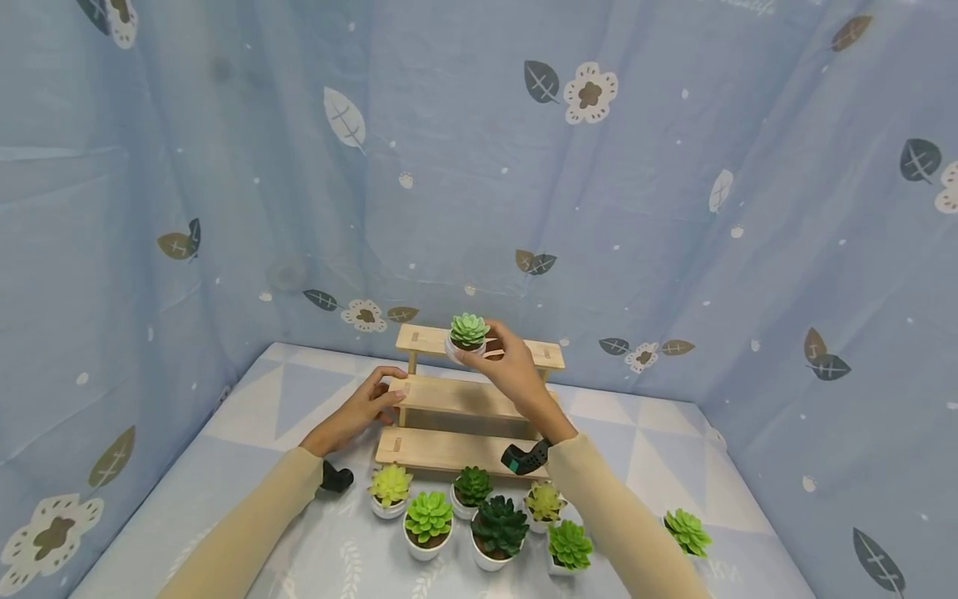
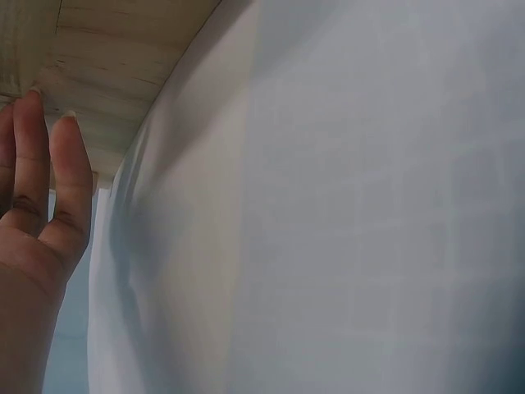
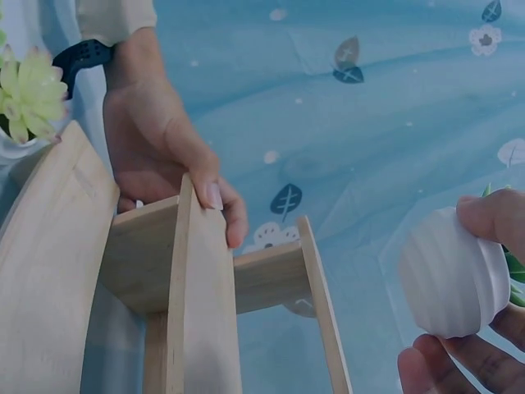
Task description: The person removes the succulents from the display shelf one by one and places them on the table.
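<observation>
My right hand [image 1: 512,370] grips a small light-green potted succulent [image 1: 468,329] by its white pot, in front of and level with the top board of a three-tier wooden plant stand [image 1: 449,449]. In the right wrist view the ribbed white pot [image 3: 453,275] sits between thumb and fingers, apart from the boards. My left hand [image 1: 365,406] holds the left end of the middle board. Seen from the right wrist, the left thumb lies on one face of that board [image 3: 205,304] and fingers reach past its edge. From the left wrist, fingertips [image 2: 70,135] touch the wood.
Several potted succulents stand in front of the stand, among them a dark-green one [image 1: 499,526] and a yellow-green one [image 1: 390,484]. Another succulent [image 1: 686,532] stands apart at the right, beyond my right sleeve. A blue patterned curtain [image 1: 464,225] hangs behind the cloth-covered table [image 1: 636,449].
</observation>
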Demonstrator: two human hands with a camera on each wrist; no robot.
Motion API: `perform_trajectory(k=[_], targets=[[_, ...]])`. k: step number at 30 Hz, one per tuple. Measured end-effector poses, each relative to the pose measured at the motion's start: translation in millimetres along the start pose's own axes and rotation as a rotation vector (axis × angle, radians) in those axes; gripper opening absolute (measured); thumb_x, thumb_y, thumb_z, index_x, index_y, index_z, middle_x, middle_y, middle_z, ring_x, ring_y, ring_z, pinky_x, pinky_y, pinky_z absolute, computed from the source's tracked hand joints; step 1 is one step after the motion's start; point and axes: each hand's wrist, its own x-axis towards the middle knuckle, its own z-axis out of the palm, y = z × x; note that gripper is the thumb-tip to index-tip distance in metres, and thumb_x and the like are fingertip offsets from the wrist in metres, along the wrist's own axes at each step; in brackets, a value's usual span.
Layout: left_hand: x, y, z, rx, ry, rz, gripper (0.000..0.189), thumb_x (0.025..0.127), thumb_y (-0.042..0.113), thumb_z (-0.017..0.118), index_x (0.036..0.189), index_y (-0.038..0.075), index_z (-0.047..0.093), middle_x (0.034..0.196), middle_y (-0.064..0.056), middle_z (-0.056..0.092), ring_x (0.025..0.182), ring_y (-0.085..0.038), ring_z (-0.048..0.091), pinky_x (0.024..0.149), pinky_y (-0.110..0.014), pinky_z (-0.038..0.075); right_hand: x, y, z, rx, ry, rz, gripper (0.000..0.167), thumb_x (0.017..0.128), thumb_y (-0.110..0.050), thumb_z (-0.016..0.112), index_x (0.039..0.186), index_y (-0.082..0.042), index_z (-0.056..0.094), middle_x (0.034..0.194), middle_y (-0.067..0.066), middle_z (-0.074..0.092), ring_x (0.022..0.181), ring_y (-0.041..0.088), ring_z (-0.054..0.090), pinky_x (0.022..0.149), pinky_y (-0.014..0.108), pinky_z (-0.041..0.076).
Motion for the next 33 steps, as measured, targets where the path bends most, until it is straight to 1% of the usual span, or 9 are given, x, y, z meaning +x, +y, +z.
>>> perform_trajectory(k=[7, 12, 19, 25, 33], targets=[[-0.5, 0.8, -0.2, -0.002, -0.001, 0.014, 0.046, 0.107, 0.040, 0.057, 0.147, 0.027, 0.039, 0.115, -0.020, 0.052, 0.102, -0.037, 0.058, 0.084, -0.048, 0.053, -9.7, -1.0, -8.6, -0.002, -0.003, 0.010, 0.065, 0.088, -0.046, 0.082, 0.144, -0.032, 0.054, 0.122, 0.003, 0.061, 0.105, 0.024, 0.062, 0.085, 0.044, 0.055], [-0.9, 0.4, -0.4, -0.006, 0.000, 0.010, 0.046, 0.107, 0.040, 0.057, 0.147, 0.027, 0.039, 0.113, -0.020, 0.053, 0.101, -0.037, 0.059, 0.084, -0.049, 0.053, -16.5, 0.9, -14.0, -0.005, -0.012, 0.004, 0.063, 0.087, -0.048, 0.082, 0.142, -0.033, 0.055, 0.120, 0.003, 0.062, 0.103, 0.024, 0.063, 0.085, 0.043, 0.055], [-0.3, -0.4, 0.3, 0.000, -0.002, 0.010, 0.046, 0.107, 0.040, 0.057, 0.147, 0.028, 0.038, 0.113, -0.020, 0.052, 0.099, -0.037, 0.058, 0.084, -0.048, 0.053, -26.8, 4.4, -20.4, -0.025, -0.018, -0.007, 0.064, 0.087, -0.049, 0.083, 0.142, -0.033, 0.055, 0.119, 0.004, 0.062, 0.100, 0.023, 0.065, 0.083, 0.042, 0.056], [-0.2, -1.1, -0.4, -0.009, 0.002, 0.014, 0.045, 0.108, 0.039, 0.056, 0.147, 0.027, 0.038, 0.113, -0.020, 0.051, 0.099, -0.037, 0.059, 0.083, -0.048, 0.053, -35.2, 8.5, -24.8, -0.024, -0.032, 0.010, 0.064, 0.086, -0.047, 0.084, 0.142, -0.032, 0.056, 0.119, 0.004, 0.063, 0.101, 0.023, 0.065, 0.084, 0.041, 0.056], [-2.0, 0.9, 0.0, 0.001, -0.009, 0.016, 0.045, 0.108, 0.040, 0.056, 0.147, 0.027, 0.038, 0.114, -0.020, 0.051, 0.101, -0.037, 0.058, 0.084, -0.047, 0.053, -49.4, 13.8, -31.1, -0.014, -0.036, 0.034, 0.060, 0.088, -0.042, 0.084, 0.140, -0.030, 0.057, 0.120, 0.004, 0.063, 0.101, 0.026, 0.064, 0.085, 0.044, 0.055]])
